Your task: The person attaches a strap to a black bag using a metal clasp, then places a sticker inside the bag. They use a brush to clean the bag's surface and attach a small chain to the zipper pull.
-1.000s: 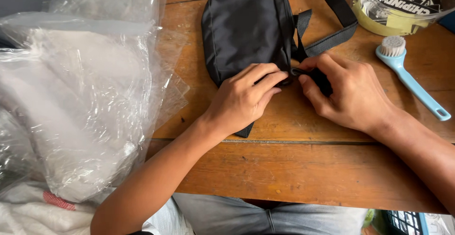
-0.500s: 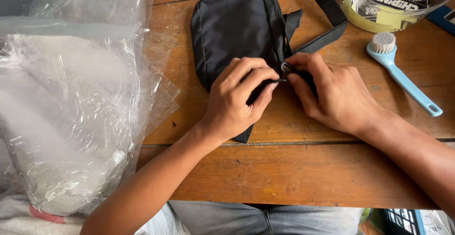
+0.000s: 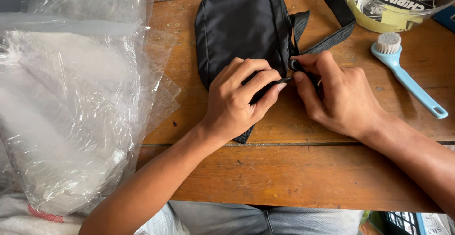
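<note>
Bag: a small black fabric sling bag (image 3: 241, 31) lies flat on the wooden table (image 3: 303, 178), its top end running out of the upper edge of the view, its lower corner hidden under the left hand.
Strap: a black webbing strap (image 3: 332, 26) leaves the bag's right side, loops up toward the top edge and comes back down to the hands; a short strap end also pokes out below the left hand.
Left hand: the left hand (image 3: 239, 100) rests on the bag's lower right corner, fingers curled and closed around the black fabric and strap there, fingertips pointing to the right.
Right hand: the right hand (image 3: 339, 95) sits just beside the left, thumb and forefinger pinched narrow on a small black strap fitting (image 3: 296, 65) at the bag's edge; the exact kind of fitting cannot be told.
Hands together: the fingertips of both hands nearly touch at the fitting.
Brush: a light blue scrub brush (image 3: 407, 76) with white bristles lies on the table right of the right hand, apart from it, handle pointing down and right.
Tub: a clear plastic tub (image 3: 393, 3) with yellow contents stands at the top right, just above the brush.
Plastic: a heap of crinkled clear plastic bags (image 3: 71, 102) fills the left side, overlapping the table's left part, well clear of the hands.
</note>
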